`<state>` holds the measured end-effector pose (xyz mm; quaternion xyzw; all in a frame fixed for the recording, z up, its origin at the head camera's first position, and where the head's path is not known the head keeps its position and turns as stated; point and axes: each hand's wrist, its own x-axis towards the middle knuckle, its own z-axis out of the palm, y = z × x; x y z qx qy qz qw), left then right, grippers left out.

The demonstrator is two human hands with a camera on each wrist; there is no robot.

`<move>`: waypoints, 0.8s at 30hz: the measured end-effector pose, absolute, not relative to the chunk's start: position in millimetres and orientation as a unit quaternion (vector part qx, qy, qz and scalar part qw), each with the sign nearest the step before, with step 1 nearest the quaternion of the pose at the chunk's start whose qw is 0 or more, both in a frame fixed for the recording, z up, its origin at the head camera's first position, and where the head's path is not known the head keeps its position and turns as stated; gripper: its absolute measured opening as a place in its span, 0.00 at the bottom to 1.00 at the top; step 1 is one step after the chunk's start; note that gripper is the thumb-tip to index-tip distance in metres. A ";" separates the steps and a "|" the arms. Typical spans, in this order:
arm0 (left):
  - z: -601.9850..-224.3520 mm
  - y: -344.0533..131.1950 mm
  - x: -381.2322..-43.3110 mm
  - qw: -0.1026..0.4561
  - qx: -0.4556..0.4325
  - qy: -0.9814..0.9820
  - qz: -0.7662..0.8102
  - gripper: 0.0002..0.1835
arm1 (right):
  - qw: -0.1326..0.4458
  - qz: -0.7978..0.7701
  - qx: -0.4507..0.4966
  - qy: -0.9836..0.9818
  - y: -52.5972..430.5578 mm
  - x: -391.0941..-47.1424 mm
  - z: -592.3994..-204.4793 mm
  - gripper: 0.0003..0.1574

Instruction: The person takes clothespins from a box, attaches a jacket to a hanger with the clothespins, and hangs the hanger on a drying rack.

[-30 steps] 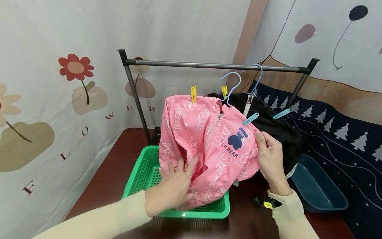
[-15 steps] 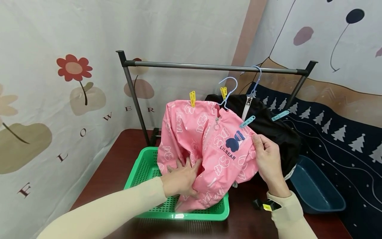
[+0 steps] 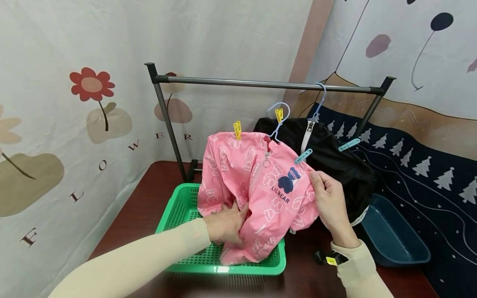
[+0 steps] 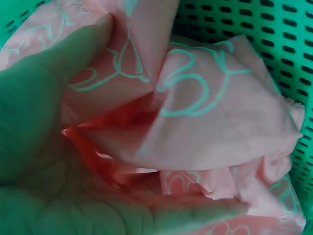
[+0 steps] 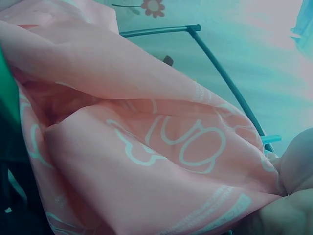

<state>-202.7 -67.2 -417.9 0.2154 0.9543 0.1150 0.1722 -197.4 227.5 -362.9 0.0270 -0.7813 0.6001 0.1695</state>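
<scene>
A pink jacket [image 3: 273,215] with white bear outlines and "LILBEAR" lettering sits on a light blue hanger [image 3: 277,128], its lower part inside the green basket [image 3: 223,269]. A yellow clothespin [image 3: 237,130] and a blue clothespin [image 3: 303,156] stand at its shoulders. My right hand [image 3: 329,203] pinches the jacket's edge at the right side, thumb on top. My left hand [image 3: 228,223] rests against the lower front opening. In the left wrist view, the left thumb [image 4: 73,54] and a finger [image 4: 190,214] are spread apart over the folded cloth.
A dark metal rack [image 3: 231,81] stands behind. From its bar hangs a black jacket [image 3: 335,174] on a blue hanger, with yellow and blue clothespins. A dark blue basin [image 3: 398,231] lies at the right of the brown table [image 3: 130,207].
The pink jacket and its hanger have come down and slightly left, with my right hand following. My left hand has moved a little right and deeper into the jacket's front folds.
</scene>
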 end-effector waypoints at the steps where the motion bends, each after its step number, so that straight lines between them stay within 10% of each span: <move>1: -418.9 -68.5 -203.3 0.172 0.225 0.952 0.114 0.71 | 0.170 0.597 0.027 -0.784 227.0 -197.3 -364.0 0.27; 12: -471.9 -66.8 -233.5 0.160 0.284 0.945 0.019 0.55 | 0.172 0.570 0.031 -0.803 222.5 -196.0 -373.6 0.26; 24: -522.5 -77.9 -266.1 -0.009 0.407 0.911 -0.066 0.32 | 0.168 0.583 0.029 -0.795 221.0 -195.6 -382.5 0.25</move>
